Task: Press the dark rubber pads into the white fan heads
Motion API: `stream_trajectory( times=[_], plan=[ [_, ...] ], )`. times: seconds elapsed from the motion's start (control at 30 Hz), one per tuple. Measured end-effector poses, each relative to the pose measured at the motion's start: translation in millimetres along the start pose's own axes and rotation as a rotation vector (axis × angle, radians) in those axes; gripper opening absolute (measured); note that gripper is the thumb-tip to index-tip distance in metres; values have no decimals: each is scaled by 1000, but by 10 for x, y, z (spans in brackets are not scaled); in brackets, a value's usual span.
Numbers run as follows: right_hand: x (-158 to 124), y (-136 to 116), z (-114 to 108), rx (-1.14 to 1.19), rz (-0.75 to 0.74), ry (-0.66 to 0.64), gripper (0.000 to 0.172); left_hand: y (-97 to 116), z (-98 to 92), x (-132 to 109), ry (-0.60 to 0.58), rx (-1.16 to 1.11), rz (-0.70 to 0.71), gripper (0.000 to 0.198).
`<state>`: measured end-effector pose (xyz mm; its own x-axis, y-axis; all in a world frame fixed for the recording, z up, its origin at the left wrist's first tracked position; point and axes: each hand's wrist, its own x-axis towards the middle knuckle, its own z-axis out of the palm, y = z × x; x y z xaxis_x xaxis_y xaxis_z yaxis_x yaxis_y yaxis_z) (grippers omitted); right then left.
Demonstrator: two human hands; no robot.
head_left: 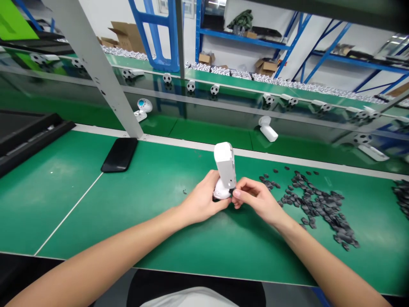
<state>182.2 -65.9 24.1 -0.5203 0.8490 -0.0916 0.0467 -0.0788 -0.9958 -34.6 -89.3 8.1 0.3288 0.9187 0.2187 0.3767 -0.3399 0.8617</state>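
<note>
My left hand (206, 196) is wrapped round the rounded lower end of a white plastic device (225, 164), whose boxy arm points upward above the green bench. At its right side, my right hand (255, 197) pinches a small black piece (231, 191) between thumb and forefinger, touching the device near the joint. The fingers partly hide this piece and the round end. To the right of my right hand lies a loose pile of small black pieces (315, 200) on the green bench top (153, 204).
A black phone (119, 154) lies at the back left. Behind a pale rail, a green conveyor (198, 132) carries white devices (268, 128), some with football-patterned ends (214, 89). A metal post (99, 72) rises at left. More black pieces (401, 196) lie at the far right edge.
</note>
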Motion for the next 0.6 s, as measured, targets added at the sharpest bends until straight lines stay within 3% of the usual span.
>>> stream_trajectory(
  times=[0.4,0.6],
  plan=[
    [58,173,9,-83,194,62,33,-111,21,-8,-89,152,36,46],
    [69,232,-1,-90,160,80,35,-83,37,21,-69,190,25,41]
  ],
)
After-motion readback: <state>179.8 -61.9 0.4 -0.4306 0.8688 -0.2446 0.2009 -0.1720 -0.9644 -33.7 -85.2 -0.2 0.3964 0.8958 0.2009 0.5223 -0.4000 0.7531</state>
